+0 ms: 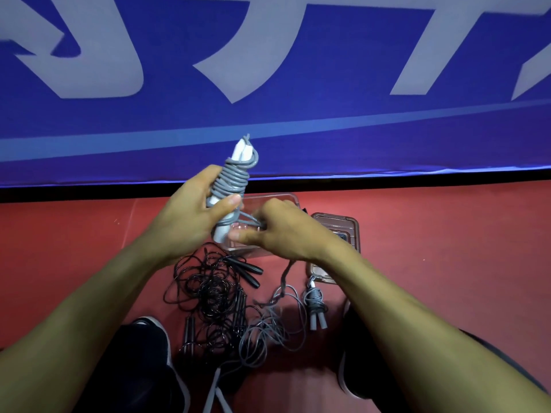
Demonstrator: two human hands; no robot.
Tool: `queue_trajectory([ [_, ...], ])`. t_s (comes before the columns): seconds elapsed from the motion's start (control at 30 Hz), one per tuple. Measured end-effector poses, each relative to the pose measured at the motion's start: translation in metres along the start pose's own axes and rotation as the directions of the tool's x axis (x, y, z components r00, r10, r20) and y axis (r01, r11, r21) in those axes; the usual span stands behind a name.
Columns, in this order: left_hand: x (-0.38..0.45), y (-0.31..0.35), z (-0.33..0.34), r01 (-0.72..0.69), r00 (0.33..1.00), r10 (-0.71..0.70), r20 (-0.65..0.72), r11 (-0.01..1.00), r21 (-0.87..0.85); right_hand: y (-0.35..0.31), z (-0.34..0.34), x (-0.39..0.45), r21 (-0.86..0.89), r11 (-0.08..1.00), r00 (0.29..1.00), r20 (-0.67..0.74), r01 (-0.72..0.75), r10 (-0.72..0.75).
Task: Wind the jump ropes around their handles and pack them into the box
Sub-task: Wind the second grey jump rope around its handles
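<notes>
My left hand (190,213) grips a pair of white handles wound with grey rope (234,181), held upright above the floor. Just to its right, my right hand (280,231) pinches the loose grey rope strand (284,278), which trails down to a loose grey pile (268,329). A clear plastic box (286,199) sits on the red floor behind my hands, mostly hidden by them. Its lid (350,231) lies to the right. A finished grey wound rope (314,305) lies near the lid. Tangled black ropes with black handles (214,290) lie below.
A blue banner with large pale letters (268,70) stands across the back, its black lower edge meeting the red floor (447,234). My dark shoes (149,353) sit at lower left and lower right. Two grey handles (216,391) show at the bottom.
</notes>
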State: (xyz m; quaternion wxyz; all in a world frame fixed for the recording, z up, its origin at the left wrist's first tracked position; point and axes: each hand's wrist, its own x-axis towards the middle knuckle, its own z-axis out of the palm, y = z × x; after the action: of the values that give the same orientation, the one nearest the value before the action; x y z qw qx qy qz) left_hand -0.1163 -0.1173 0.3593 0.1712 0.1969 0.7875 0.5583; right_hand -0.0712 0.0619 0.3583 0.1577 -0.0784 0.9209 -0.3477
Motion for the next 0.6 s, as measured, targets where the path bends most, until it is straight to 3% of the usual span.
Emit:
queue_trajectory([
  [0.13,0.0020,-0.0005,0.0000,0.018,0.987,-0.022,-0.161,1.000,-0.023,-0.0014,0.0045,0.0033,0.122,0.991,0.998,-0.011,0.060,-0.059],
  [0.3,0.0001,0.0055,0.0043,0.039,0.987,-0.029,-0.160,0.997,0.061,-0.0011,0.0067,0.0041,0.291,0.955,0.998,-0.032,0.061,-0.054],
  [0.47,0.0013,0.0065,0.0011,0.065,0.980,-0.051,-0.193,0.996,0.067,-0.0033,0.0100,0.0041,0.519,0.854,0.998,0.055,-0.022,-0.008],
  [0.6,0.0059,0.0021,0.0031,0.057,0.962,-0.007,-0.275,0.983,0.177,-0.0029,0.0069,0.0071,0.429,0.902,0.998,0.054,-0.054,0.034],
])
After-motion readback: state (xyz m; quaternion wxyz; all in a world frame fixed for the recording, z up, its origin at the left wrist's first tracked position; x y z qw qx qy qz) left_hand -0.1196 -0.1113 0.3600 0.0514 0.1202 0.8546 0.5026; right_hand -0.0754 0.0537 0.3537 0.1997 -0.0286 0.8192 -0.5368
